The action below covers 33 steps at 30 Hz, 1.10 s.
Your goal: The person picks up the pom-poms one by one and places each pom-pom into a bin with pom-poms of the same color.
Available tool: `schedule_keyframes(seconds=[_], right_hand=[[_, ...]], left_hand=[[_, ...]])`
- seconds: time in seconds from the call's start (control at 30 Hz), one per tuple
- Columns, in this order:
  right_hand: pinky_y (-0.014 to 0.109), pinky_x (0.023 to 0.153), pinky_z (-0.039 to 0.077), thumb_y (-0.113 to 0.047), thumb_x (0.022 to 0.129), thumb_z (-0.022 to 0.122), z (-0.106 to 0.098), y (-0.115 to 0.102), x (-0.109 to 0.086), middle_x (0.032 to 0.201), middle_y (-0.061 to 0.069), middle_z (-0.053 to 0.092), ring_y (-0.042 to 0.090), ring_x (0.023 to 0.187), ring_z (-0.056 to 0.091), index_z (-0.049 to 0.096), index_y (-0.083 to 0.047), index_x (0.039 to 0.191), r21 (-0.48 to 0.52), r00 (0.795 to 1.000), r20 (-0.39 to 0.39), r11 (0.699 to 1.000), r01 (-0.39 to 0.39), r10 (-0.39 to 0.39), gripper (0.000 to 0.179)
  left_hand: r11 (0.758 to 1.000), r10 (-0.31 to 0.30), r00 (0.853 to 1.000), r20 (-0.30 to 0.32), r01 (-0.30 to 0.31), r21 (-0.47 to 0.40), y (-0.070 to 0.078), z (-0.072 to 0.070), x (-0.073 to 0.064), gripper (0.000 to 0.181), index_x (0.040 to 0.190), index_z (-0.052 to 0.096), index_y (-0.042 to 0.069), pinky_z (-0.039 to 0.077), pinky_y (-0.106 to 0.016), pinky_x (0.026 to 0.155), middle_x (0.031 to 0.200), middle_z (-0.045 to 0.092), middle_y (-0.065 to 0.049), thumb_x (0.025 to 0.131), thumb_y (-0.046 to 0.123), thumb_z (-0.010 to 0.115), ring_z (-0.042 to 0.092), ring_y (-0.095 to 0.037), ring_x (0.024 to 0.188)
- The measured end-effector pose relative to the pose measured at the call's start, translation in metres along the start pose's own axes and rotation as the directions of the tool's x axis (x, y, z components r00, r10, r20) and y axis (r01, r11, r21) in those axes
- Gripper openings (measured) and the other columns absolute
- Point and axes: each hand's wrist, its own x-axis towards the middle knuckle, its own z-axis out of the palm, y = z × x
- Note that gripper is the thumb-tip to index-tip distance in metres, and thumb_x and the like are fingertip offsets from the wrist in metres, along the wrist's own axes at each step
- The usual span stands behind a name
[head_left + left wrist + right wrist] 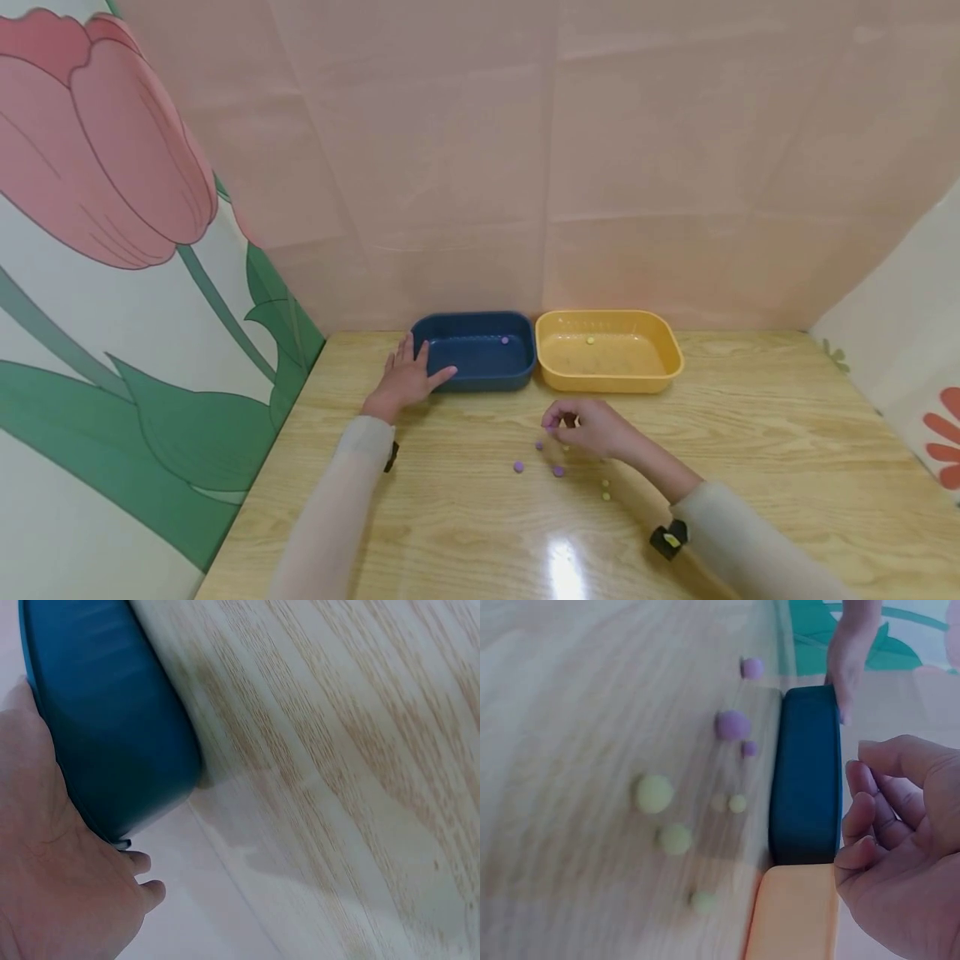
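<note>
My left hand (405,383) lies with fingers spread over the left end of the dark blue tray (480,386), its thumb along the near rim. In the left wrist view the palm rests against that rim. My right hand (592,427) is in front of the yellow tray (611,384), thumb and fingertips pinching a small purple ball (551,428). The right wrist view hides this ball behind the fingers. Below the hand, purple balls (518,467) and pale yellow balls (606,483) lie scattered on the table.
Both trays stand side by side at the back of the wooden table (450,533), before a pink cloth (420,167). One purple ball (505,340) sits in the blue tray, and one yellow ball (590,340) in the yellow tray. A tulip-patterned panel (150,375) borders the left side.
</note>
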Motion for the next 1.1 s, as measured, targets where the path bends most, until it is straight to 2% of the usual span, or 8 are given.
schedule_keyframes(seconds=[0.17, 0.4, 0.63, 0.83, 1.1], right_hand=[[0.024, 0.068, 0.047, -0.011, 0.092, 0.072, -0.003, -0.005, 0.010, 0.084, -0.009, 0.066, 0.009, 0.078, 0.056, 0.074, -0.011, 0.096, 0.044, 1.000, -0.008, 0.999, -0.028, 0.028, 0.004], [0.025, 0.069, 0.047, -0.012, 0.093, 0.072, -0.007, -0.008, 0.022, 0.087, -0.006, 0.067, 0.014, 0.080, 0.056, 0.074, -0.012, 0.098, 0.091, 0.994, -0.007, 0.990, -0.104, 0.106, 0.005], [0.025, 0.068, 0.047, -0.011, 0.093, 0.072, -0.010, -0.008, 0.034, 0.087, -0.002, 0.068, 0.018, 0.080, 0.055, 0.075, -0.011, 0.099, 0.161, 0.990, -0.037, 0.978, -0.129, 0.137, 0.006], [0.028, 0.070, 0.047, -0.014, 0.094, 0.073, -0.013, -0.007, 0.045, 0.088, -0.001, 0.067, 0.018, 0.081, 0.055, 0.075, -0.014, 0.099, 0.163, 0.985, -0.064, 0.975, -0.150, 0.162, 0.006], [0.031, 0.071, 0.049, -0.014, 0.095, 0.071, -0.018, -0.007, 0.060, 0.093, 0.004, 0.068, 0.021, 0.084, 0.057, 0.074, -0.010, 0.104, 0.228, 0.975, -0.069, 0.954, -0.192, 0.213, 0.010]], left_hand=[[1.000, 0.006, 1.000, -0.003, -0.006, 0.010, 0.000, 0.001, 0.001, 0.103, 0.163, 0.012, 0.006, 0.004, -0.057, 0.124, 0.168, -0.009, -0.023, 0.094, 0.081, 0.027, -0.004, -0.039, 0.156], [1.000, 0.000, 1.000, 0.009, 0.000, 0.001, 0.000, 0.001, 0.000, 0.104, 0.163, 0.011, 0.007, 0.002, -0.057, 0.124, 0.167, -0.014, -0.021, 0.093, 0.082, 0.027, -0.007, -0.039, 0.156], [1.000, -0.007, 1.000, 0.011, 0.007, 0.010, 0.001, 0.000, -0.001, 0.102, 0.163, 0.011, 0.008, 0.002, -0.057, 0.124, 0.167, -0.013, -0.021, 0.094, 0.081, 0.028, -0.007, -0.038, 0.156], [1.000, -0.011, 1.000, 0.012, 0.011, 0.022, 0.001, 0.000, 0.000, 0.101, 0.163, 0.011, 0.007, 0.003, -0.057, 0.124, 0.168, -0.011, -0.023, 0.095, 0.079, 0.029, -0.006, -0.038, 0.156], [1.000, -0.004, 1.000, 0.007, 0.004, 0.020, 0.000, 0.001, 0.001, 0.101, 0.163, 0.013, 0.006, 0.003, -0.057, 0.124, 0.168, -0.010, -0.023, 0.095, 0.079, 0.029, -0.004, -0.039, 0.156]])
